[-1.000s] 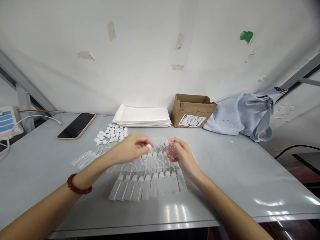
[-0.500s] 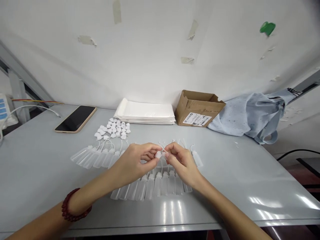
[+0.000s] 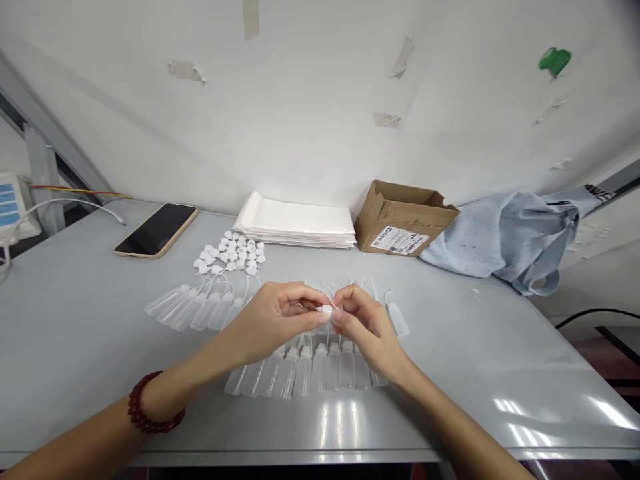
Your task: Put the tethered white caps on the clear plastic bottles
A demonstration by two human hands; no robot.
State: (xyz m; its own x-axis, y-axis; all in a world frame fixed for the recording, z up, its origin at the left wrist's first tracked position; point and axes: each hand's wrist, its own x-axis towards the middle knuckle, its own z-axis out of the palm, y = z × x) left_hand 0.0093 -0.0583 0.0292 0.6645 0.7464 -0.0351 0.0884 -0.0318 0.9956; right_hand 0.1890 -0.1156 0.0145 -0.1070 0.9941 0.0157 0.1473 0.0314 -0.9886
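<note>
Fingers pinch white cap over grey table, taped wall behind.

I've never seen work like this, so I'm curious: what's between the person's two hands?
In the head view, a small white plastic cap sits between the left hand and the right hand, right where their fingertips meet.

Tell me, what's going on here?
A person sits at a grey table, their left hand and right hand meeting to pinch a small white cap. Below the hands lies a row of clear plastic bottles with thin curved tubes, and more bottles lie to the left. A pile of loose white caps sits beyond them, near a phone, a stack of white pouches and a cardboard box.
</note>
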